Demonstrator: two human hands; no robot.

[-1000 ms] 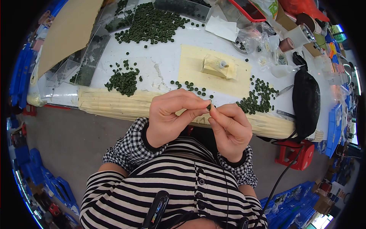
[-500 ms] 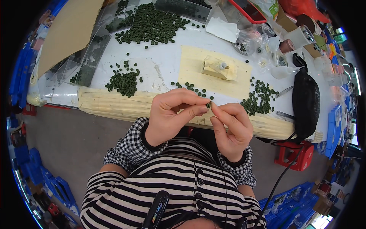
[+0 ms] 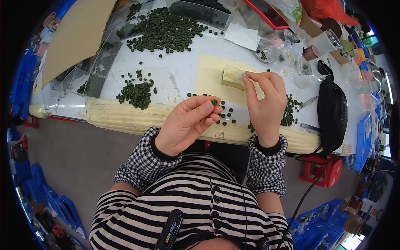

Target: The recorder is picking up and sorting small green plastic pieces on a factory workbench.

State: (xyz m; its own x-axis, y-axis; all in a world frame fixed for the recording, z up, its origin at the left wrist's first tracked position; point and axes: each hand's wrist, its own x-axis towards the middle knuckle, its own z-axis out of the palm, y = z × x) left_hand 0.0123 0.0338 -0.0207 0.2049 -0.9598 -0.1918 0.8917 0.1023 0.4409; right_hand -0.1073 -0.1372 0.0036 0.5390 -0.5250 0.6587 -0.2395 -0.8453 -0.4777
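My left hand (image 3: 183,123) pinches a small dark green ring-shaped piece (image 3: 214,102) between thumb and forefinger, above the table's near edge. Farther off to the right, my right hand (image 3: 268,104) has its thumb and forefinger closed at the small white peg (image 3: 243,75) on a cream, tape-covered block (image 3: 231,78). The fingertips partly hide that peg. The block stands on a cream sheet (image 3: 208,68). Several loose green pieces (image 3: 230,110) lie between my hands, and a small heap of the same pieces (image 3: 289,113) is partly covered by my right hand.
A larger pile of green pieces (image 3: 166,29) lies at the back, with a smaller one (image 3: 136,92) at left. Clear trays (image 3: 104,62) and brown cardboard (image 3: 75,41) stand far left. Tweezers (image 3: 309,101) and a black pouch (image 3: 333,112) lie right. A padded strip (image 3: 125,116) covers the front edge.
My right hand has left the left hand and moved up and right to the peg on the block. The left hand has turned slightly and keeps the green piece. More loose pieces show near the edge.
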